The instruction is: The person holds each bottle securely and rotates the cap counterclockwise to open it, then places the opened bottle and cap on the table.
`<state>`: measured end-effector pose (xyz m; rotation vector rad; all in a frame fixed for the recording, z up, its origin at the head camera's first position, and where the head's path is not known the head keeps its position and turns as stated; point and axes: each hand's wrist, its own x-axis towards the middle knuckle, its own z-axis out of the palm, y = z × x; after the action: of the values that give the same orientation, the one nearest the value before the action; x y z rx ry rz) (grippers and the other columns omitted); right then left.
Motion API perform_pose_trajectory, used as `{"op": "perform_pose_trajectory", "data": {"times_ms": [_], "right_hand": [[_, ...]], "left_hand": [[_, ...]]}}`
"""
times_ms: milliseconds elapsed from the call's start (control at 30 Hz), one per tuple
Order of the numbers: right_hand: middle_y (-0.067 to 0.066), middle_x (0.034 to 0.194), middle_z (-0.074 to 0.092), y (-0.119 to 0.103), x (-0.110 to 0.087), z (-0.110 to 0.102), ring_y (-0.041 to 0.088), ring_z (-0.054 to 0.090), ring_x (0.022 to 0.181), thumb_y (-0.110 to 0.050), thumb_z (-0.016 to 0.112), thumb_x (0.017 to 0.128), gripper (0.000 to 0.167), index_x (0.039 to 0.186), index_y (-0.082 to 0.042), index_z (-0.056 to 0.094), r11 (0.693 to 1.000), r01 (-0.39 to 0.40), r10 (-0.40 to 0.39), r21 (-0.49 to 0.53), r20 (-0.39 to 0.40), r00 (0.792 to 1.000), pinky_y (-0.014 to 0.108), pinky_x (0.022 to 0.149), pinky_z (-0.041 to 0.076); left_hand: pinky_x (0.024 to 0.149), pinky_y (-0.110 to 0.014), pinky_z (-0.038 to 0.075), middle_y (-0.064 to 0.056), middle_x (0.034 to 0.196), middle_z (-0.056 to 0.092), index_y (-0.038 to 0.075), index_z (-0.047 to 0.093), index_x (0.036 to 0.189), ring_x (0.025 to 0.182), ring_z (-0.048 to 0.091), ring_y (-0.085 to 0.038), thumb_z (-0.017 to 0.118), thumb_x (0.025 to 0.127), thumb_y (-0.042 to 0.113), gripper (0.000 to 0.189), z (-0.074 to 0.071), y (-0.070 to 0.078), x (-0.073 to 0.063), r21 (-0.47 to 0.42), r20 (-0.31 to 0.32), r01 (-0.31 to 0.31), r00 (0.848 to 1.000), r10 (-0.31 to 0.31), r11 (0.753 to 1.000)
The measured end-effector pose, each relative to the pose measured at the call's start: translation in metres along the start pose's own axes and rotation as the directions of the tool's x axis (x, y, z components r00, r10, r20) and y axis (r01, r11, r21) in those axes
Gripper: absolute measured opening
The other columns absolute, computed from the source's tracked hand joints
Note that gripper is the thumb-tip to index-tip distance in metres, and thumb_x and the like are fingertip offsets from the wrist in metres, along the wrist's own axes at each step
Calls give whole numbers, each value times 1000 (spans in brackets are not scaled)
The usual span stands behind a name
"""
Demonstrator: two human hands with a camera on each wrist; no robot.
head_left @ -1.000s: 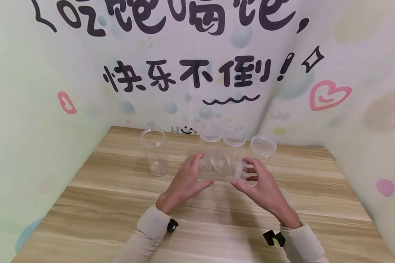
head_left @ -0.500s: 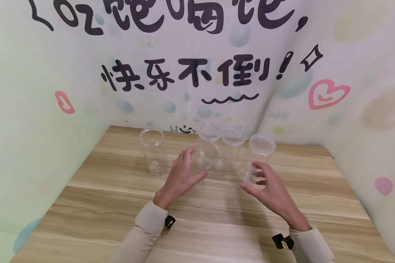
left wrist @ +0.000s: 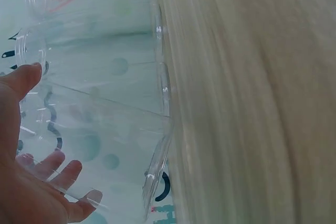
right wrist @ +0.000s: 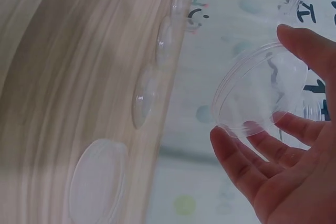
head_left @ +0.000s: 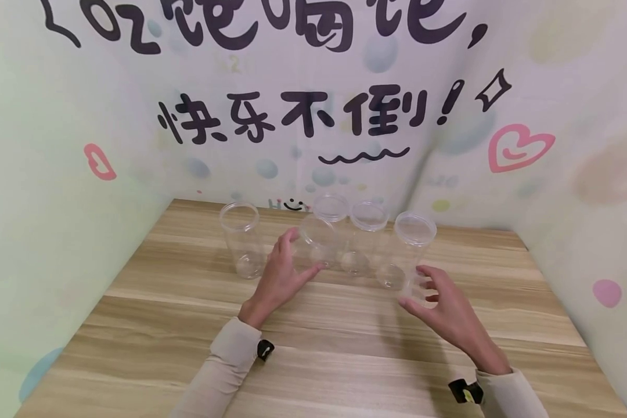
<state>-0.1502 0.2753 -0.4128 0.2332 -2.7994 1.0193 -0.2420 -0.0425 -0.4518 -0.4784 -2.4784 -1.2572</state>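
My left hand point(head_left: 281, 276) holds a clear plastic jar point(left wrist: 105, 129), tilted, with the thumb and fingers curled round its side. Its round rim point(head_left: 317, 232) overlaps the standing jars in the head view. In my right hand point(head_left: 449, 305) is a clear round lid point(right wrist: 257, 90), pinched at its edge between thumb and fingertips. The lid is apart from the tilted jar. Beyond my right hand stands a clear jar point(head_left: 415, 229) with a lid on top.
Two more lidded jars point(head_left: 369, 217) stand toward the back of the wooden table point(head_left: 319, 360). At the left is an upright jar point(head_left: 240, 217) that looks uncovered. Another round lid point(right wrist: 100, 182) lies on the table, seen in the right wrist view. A printed wall hanging point(head_left: 271, 168) borders the back.
My hands have moved apart. The left hand has shifted left with the jar, and the right hand has moved right and nearer me with the lid.
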Motion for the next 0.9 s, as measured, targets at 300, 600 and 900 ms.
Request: {"op": "perform_pose_trajectory", "data": {"times_ms": [300,600,900], "right_hand": [[23,137,53,19,-10,-8,41,61,111,-34,79,84,73,140,0,46,998,-10,10,-57,2,1000,49,83,55],[25,129,58,38,-22,-15,40,64,105,-33,80,83,71,136,2,49,994,-40,40,-99,-6,999,46,77,57],[27,124,60,56,-33,-25,42,65,101,-33,81,82,71,136,2,50,988,-69,66,-139,-32,997,42,72,56]], "left_hand": [[106,-53,41,-20,140,47,4,27,149,130,48,-39,84,79,33,95,1,-10,0,-62,-27,58,998,-60,996],[110,-51,38,-19,145,39,3,23,150,135,44,-37,80,83,34,93,-5,-16,3,-110,-20,151,988,-154,982],[108,-55,39,-19,145,38,5,20,150,134,42,-43,80,83,39,96,-13,-25,6,-124,-29,185,981,-190,975]]}}
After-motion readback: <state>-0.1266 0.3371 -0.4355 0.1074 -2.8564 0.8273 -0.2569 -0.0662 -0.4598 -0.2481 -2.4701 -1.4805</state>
